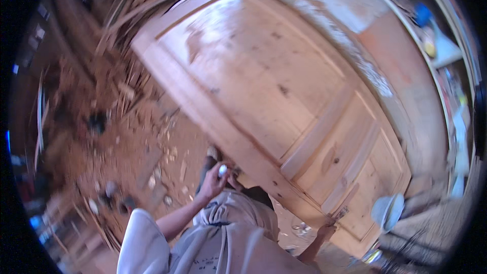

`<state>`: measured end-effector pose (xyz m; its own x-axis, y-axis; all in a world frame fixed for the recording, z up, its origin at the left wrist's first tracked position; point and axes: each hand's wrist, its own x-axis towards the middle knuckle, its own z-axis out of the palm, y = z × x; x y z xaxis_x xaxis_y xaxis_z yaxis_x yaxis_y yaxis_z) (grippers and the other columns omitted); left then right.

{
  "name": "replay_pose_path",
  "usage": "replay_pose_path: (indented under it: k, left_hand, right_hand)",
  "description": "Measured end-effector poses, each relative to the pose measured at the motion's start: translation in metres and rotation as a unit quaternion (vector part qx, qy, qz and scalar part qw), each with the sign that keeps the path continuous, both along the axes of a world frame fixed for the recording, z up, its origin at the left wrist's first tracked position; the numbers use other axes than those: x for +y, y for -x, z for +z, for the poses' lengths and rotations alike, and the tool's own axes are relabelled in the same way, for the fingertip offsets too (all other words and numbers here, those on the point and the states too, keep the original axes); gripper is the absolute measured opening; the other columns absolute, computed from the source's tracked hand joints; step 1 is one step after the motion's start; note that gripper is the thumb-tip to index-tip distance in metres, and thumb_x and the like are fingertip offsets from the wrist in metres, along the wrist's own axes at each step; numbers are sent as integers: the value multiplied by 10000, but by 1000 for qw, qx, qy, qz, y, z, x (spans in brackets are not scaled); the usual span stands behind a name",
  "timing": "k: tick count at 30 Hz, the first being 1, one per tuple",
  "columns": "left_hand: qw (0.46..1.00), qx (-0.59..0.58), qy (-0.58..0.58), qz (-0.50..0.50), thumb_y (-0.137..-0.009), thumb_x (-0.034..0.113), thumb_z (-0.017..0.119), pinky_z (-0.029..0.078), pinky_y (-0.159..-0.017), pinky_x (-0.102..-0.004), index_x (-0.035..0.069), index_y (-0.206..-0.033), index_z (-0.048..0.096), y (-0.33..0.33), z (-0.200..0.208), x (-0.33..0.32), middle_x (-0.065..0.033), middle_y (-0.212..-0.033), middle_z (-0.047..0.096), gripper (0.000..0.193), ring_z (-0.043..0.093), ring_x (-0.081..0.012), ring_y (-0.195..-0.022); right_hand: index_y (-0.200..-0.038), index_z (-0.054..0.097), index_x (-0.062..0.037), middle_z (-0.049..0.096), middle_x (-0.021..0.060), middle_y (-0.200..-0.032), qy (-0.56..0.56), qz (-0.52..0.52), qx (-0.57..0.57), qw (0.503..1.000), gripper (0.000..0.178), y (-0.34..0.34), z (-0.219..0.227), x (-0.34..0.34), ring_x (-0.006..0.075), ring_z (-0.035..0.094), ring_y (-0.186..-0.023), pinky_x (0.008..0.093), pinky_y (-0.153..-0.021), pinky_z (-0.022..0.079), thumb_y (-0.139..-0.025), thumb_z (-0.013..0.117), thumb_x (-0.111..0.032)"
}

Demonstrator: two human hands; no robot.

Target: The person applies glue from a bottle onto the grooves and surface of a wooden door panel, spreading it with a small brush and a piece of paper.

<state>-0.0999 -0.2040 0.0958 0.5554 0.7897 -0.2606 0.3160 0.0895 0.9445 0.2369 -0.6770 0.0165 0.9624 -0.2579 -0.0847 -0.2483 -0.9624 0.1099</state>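
A large pale wooden panelled door [264, 71] lies before me, with dark knots and raised rails. My left hand [213, 185] is in front of my waist, beside the door's near edge. Its fingers are closed round a small object with a shiny white rounded top [222, 170]; blur hides its kind. At the door's near right part is my right hand [327, 230], its fingers drawn together. Next to those fingers, a small dark-spotted thing [341, 214] rests against the wood, too blurred to name.
A pale bucket [388, 212] stands by the door's right end. Shelves [436, 46] with bottles and containers line the right wall. Wood offcuts [137, 81] and shavings litter the brown floor at left. Long strips of timber [152, 0] are piled at the back.
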Motion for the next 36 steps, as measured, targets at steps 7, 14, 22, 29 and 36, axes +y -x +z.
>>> replay_pose_path:
  k: [7,14,22,29,36]
  left_hand:
    - [947,-25,11,322,-958,111,520,487,-718,-254,4,-1142,551,87,-36,-49,-54,-1022,630,215,590,-100,-774]
    - [854,-26,55,517,-990,204,497,452,-696,-225,23,-1207,525,116,-42,-90,-48,-1032,636,284,588,-85,-776]
    - [792,-44,63,606,-1005,216,468,438,-690,-221,30,-1219,502,150,-45,-99,-56,-1062,634,286,597,-82,-779]
    - [768,20,52,638,-1008,261,452,433,-697,-232,27,-1229,498,174,-59,-113,-62,-1083,631,325,595,-86,-778]
    - [745,55,80,660,-1009,272,451,437,-684,-234,10,-1217,517,183,-79,-108,-70,-1052,641,341,590,-95,-768]
  right_hand:
    - [-844,549,16,521,70,-716,-350,400,-135,836,255,-29,86,165,219,500,-582,383,-534,434,-848,695,-194]
    - [-963,565,-76,543,-2,-722,-640,280,119,706,243,20,133,423,74,491,-567,194,-539,406,-896,674,-282]
    - [-946,529,-29,626,61,-783,-593,496,174,610,228,129,113,594,123,645,-647,255,-529,511,-917,645,-223]
    - [-926,604,36,668,82,-785,-405,677,142,598,226,93,19,631,113,617,-602,281,-569,509,-915,632,-188]
    - [-927,636,45,682,83,-778,-282,656,143,686,278,79,-7,626,115,613,-617,271,-585,494,-941,590,-229]
